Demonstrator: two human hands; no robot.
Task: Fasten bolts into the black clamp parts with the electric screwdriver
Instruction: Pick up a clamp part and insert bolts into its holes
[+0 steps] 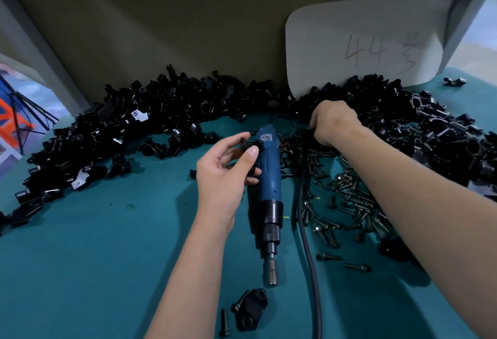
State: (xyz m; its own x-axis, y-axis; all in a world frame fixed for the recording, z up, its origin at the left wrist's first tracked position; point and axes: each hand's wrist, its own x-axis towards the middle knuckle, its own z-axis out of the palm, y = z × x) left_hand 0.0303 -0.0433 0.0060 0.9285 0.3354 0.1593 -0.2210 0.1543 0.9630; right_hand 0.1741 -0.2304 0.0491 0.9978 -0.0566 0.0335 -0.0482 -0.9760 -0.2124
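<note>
pinching a small black clamp part (251, 147) between thumb and fingertips, the left hand (224, 174) hovers just left of the blue electric screwdriver (269, 190), which lies flat on the teal table (94, 258) with its bit end toward the person. right of the screwdriver's rear end, the right hand (333, 122) reaches knuckles-up into the loose bolts (347, 199), fingers curled down, though i cannot tell what they grasp. beyond the screwdriver a heap of clamp parts (139, 115) arcs across the table, and near its tip lies another clamp piece (251, 309) beside a single bolt (223, 321).

teal table mat (94, 258) | white card (363, 43) marked "44" leaning on beige back wall (161, 29)
</note>
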